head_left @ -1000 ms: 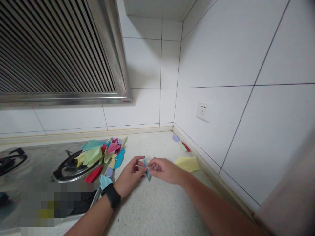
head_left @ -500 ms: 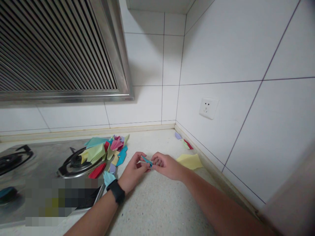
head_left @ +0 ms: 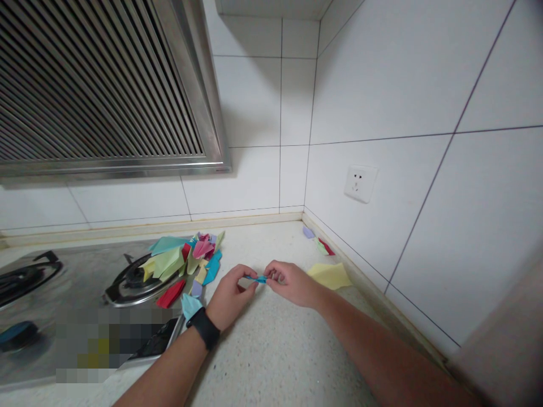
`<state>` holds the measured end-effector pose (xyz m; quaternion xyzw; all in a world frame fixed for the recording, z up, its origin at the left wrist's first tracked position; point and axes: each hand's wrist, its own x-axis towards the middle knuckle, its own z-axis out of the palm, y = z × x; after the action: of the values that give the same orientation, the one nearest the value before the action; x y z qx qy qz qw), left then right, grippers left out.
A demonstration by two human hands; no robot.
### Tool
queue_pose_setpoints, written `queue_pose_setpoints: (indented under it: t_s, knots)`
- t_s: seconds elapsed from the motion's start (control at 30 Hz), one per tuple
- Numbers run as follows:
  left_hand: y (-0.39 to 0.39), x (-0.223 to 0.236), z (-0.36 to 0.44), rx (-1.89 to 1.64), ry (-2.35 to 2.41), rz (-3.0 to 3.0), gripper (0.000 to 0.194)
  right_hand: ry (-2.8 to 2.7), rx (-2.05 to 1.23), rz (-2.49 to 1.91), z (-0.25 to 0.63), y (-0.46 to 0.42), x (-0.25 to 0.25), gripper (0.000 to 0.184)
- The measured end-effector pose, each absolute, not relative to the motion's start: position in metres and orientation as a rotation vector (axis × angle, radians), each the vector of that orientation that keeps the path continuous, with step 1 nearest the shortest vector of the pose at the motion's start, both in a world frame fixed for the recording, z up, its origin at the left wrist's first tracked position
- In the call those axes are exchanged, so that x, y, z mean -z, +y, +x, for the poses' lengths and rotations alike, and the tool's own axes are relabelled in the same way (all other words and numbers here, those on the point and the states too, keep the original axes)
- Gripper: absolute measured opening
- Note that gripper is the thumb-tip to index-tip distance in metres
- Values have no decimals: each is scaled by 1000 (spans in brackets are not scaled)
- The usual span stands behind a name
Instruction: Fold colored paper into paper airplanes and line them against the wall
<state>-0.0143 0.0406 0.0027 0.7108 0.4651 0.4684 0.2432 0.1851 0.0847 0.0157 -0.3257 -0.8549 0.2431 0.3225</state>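
Observation:
A small piece of folded blue paper (head_left: 260, 279) is held just above the counter (head_left: 271, 350). My left hand (head_left: 230, 295), below a black wristband, has its fingertips at the paper's left end. From the other side my right hand (head_left: 292, 285) pinches the right end between thumb and fingers. The fingers partly cover the paper, so its full shape is hidden. Left of my left hand lie a light blue folded paper (head_left: 190, 306), a blue one (head_left: 212, 268) and a small purple one (head_left: 197, 289).
Several colourful folded papers (head_left: 167, 264) are heaped over the right burner of the gas stove (head_left: 91, 271). A red folded paper (head_left: 171, 294) lies nearer me. Yellow paper (head_left: 330, 276) rests by the right wall, with small scraps (head_left: 324, 246) behind it. The range hood (head_left: 216, 135) overhangs the left.
The blue paper has turned from a slant to nearly level between my hands. My left thumb has moved slightly left, away from the right hand. The view has shifted a little.

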Motion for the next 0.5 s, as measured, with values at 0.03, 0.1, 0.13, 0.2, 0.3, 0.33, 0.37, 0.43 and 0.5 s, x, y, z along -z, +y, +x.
queue_pose_setpoints:
  t_s: [0.03,0.1,0.13,0.2,0.3,0.33,0.37,0.43,0.5]
  knots:
    - [40,-4,-15,-1275,1282,1992,13,-2248,-636,-856,185,84,-16,13]
    - [39,-6,-16,-1264,1298,2062,11,-2253,-609,-861,185,84,-17,13]
    - [38,-6,-16,-1261,1304,2083,10,-2253,-592,-862,185,84,-18,13]
    - [38,-6,-17,-1263,1315,2112,9,-2253,-567,-857,185,84,-18,14]
    - [39,-6,-19,-1267,1328,2156,7,-2250,-560,-839,185,84,-18,15]
    - [39,-6,-19,-1266,1328,2171,6,-2251,-561,-836,185,84,-18,16]
    - [38,-6,-19,-1259,1326,2184,6,-2253,-561,-837,185,84,-18,17]
    - [38,-6,-19,-1239,1320,2204,5,-2260,-557,-841,185,84,-18,20]
    - [38,-7,-19,-1221,1319,2216,6,-2265,-552,-846,186,83,-18,22]
